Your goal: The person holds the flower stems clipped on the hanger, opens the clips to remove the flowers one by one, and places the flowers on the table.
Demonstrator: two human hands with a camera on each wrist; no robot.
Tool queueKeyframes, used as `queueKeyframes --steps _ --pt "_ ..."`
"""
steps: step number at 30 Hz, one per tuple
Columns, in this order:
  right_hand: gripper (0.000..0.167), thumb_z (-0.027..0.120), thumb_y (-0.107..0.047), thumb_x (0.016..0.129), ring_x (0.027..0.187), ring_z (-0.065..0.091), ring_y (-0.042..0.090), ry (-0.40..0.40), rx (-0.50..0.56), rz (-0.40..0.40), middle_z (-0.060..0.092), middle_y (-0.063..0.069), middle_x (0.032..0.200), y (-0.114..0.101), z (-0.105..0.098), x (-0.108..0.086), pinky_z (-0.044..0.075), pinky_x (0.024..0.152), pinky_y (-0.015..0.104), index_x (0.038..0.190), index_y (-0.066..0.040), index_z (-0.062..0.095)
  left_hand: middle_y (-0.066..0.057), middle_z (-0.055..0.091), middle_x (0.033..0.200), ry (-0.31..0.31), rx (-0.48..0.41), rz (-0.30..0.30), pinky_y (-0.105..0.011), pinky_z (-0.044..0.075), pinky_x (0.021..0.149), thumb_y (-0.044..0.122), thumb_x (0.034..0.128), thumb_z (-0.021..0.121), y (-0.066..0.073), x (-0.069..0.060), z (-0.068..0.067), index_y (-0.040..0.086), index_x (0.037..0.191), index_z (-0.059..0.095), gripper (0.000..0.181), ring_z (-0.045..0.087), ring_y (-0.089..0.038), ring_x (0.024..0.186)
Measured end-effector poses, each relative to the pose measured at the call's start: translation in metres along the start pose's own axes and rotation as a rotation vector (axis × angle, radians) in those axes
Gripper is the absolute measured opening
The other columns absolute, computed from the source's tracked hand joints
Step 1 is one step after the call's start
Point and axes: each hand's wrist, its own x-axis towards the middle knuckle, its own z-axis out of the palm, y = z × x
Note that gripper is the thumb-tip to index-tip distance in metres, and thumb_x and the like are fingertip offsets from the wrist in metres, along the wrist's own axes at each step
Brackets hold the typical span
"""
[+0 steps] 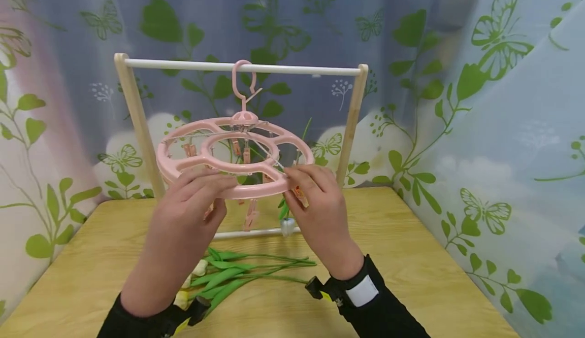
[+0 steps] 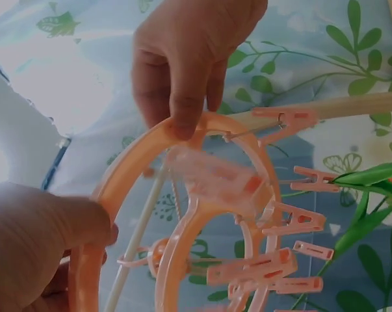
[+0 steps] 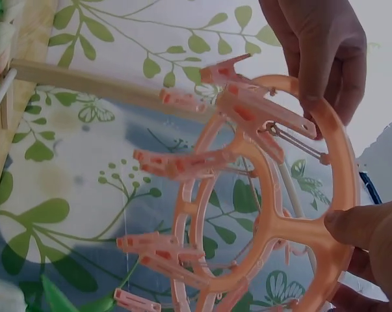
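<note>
A pink round clothespin hanger (image 1: 249,191) hangs by its hook (image 1: 235,81) from a white bar, its disc tilted toward me. My left hand (image 1: 183,216) grips the near rim on the left, thumb beneath. On the right, my right hand (image 1: 322,211) pinches the same rim; in the right wrist view its thumb (image 3: 355,224) presses where a spoke meets the ring. Pink clothespins (image 3: 257,117) dangle under the disc, one blurred in the left wrist view. Green leaves (image 2: 365,175) of an artificial flower hang among them, and a pale bloom (image 1: 287,226) shows low behind my right hand.
The wooden rack's posts (image 1: 137,120) stand on either side, with a white lower bar (image 1: 256,233) near the tabletop. Several artificial tulips (image 1: 228,277) lie on the wooden table (image 1: 393,277) below my hands. A leaf-printed curtain (image 1: 502,140) surrounds the table.
</note>
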Motion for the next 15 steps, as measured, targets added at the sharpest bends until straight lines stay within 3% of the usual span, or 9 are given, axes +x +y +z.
queueKeyframes --steps 4,8,15 --pt "0.031 0.082 -0.010 0.082 0.104 0.062 0.025 -0.007 0.015 -0.058 0.068 0.008 0.112 -0.007 0.000 -0.003 0.053 0.089 0.034 0.113 -0.007 0.074 -0.008 0.075 0.108 0.020 -0.015 0.074 -0.041 0.050 0.098 -0.011 0.0760 0.076 0.006 0.001 0.007 0.005 0.110 0.075 0.038 0.065 -0.028 0.110" --pt "0.029 0.082 -0.009 0.082 0.103 0.062 0.026 0.021 0.031 -0.115 0.069 0.007 0.110 -0.016 0.003 -0.003 0.052 0.091 0.035 0.110 -0.008 0.074 -0.009 0.075 0.107 0.035 -0.015 0.104 -0.044 0.050 0.099 -0.010 0.0780 0.075 0.012 0.000 0.009 0.004 0.109 0.075 0.035 0.066 -0.028 0.107" --pt "0.036 0.079 -0.005 0.082 0.111 0.059 0.031 0.053 0.003 -0.069 0.068 0.009 0.117 -0.007 0.004 -0.003 0.049 0.098 0.040 0.118 -0.008 0.071 -0.006 0.074 0.103 0.015 -0.003 0.020 -0.042 0.049 0.099 -0.009 0.0785 0.071 0.009 -0.002 0.005 0.004 0.104 0.073 0.028 0.064 -0.025 0.100"
